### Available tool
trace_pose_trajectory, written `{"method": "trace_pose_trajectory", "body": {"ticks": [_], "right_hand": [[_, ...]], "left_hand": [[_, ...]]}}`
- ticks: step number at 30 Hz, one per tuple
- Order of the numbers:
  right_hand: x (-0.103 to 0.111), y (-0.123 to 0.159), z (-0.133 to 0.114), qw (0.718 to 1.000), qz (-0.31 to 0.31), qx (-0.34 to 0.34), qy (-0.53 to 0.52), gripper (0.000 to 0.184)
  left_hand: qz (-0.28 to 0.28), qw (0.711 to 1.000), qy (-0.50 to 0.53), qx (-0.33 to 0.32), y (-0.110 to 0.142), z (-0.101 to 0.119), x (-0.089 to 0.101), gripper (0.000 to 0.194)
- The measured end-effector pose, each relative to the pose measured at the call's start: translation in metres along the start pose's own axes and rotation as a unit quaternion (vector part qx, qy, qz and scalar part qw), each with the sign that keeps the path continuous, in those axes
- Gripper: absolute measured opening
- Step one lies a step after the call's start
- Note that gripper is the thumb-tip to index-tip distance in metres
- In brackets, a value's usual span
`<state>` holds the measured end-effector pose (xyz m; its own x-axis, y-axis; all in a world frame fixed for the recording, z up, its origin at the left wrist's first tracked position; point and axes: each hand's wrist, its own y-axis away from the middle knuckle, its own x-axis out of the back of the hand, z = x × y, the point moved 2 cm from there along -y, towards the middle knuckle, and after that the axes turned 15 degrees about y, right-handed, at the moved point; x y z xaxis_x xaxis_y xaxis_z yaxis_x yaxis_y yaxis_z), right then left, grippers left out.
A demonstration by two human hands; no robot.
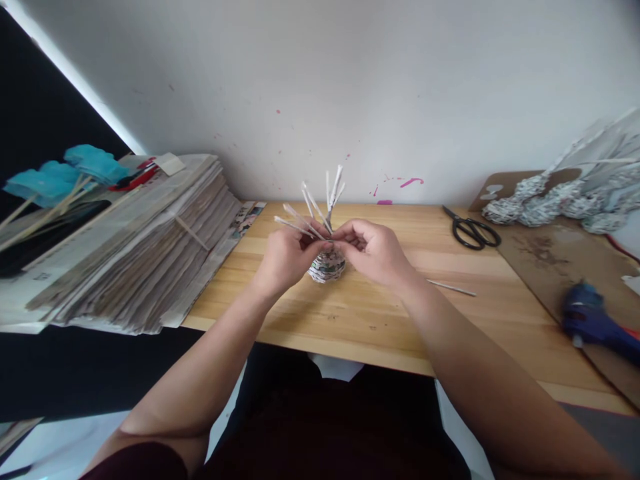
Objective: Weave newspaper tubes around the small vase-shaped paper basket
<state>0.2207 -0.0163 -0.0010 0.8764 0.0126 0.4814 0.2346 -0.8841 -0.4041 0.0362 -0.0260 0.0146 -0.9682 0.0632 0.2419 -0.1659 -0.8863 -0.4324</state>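
Observation:
A small rounded weave of rolled newspaper tubes (pixel 327 265) is on the wooden table in front of me. Several thin white paper tubes (pixel 334 190) fan upward and to the left from its narrow top. My left hand (pixel 287 257) pinches the weave's neck from the left, thumb and fingers closed at the base of the tubes. From the right, my right hand (pixel 373 248) pinches the same spot, its fingertips almost meeting the left ones. The exact strip between the fingertips is partly hidden.
A tall newspaper stack (pixel 150 267) stands left, with blue fabric pieces on sticks (pixel 90 163) and a red-handled tool (pixel 137 175) on top. Black scissors (pixel 473 232), a loose paper tube (pixel 453 288), a blue glue gun (pixel 595 320) and finished woven pieces (pixel 537 197) lie right.

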Motion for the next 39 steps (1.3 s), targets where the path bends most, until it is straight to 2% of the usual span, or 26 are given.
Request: {"method": "trace_pose_trajectory", "body": {"ticks": [4,7,9,11,14,17,22,25,28,34,39], "right_hand": [[0.014,-0.001,-0.005,0.994,0.024,0.043,0.097,0.004],[0.025,-0.003,-0.002,0.977,0.069,0.064,0.189,0.004],[0.032,-0.006,0.004,0.967,0.108,0.053,0.225,0.003],[0.037,-0.008,0.011,0.961,0.138,0.023,0.240,0.009],[0.040,-0.009,0.017,0.960,0.141,-0.008,0.243,0.009],[0.037,-0.009,0.014,0.969,0.121,0.000,0.213,0.003],[0.038,-0.010,0.010,0.989,0.087,-0.043,0.110,0.007],[0.037,-0.012,0.015,0.997,0.012,-0.068,0.028,0.013],[0.030,-0.013,0.021,0.995,-0.043,-0.079,-0.041,0.020],[0.014,-0.009,0.020,0.995,0.023,-0.046,-0.081,0.030],[0.008,-0.001,0.005,0.995,0.075,0.014,-0.070,0.020]], "left_hand": [[-0.036,0.999,0.019,-0.018,-0.005,-0.002,0.003,0.011],[-0.065,0.997,0.043,-0.003,-0.012,-0.002,0.006,0.011],[-0.075,0.996,0.055,0.010,-0.018,-0.004,0.009,0.012],[-0.092,0.994,0.060,0.022,-0.024,-0.007,0.012,0.012],[-0.124,0.989,0.068,0.034,-0.031,-0.011,0.014,0.012],[-0.152,0.984,0.087,0.031,-0.036,-0.011,0.017,0.011],[-0.261,0.958,0.118,0.016,-0.047,-0.006,0.015,0.013],[-0.300,0.945,0.123,0.040,-0.055,-0.004,0.011,0.015],[-0.303,0.941,0.134,0.071,-0.061,-0.005,0.007,0.017],[-0.254,0.948,0.171,0.087,-0.059,-0.013,0.010,0.031],[-0.245,0.946,0.185,0.102,-0.056,-0.012,0.014,0.036]]}}
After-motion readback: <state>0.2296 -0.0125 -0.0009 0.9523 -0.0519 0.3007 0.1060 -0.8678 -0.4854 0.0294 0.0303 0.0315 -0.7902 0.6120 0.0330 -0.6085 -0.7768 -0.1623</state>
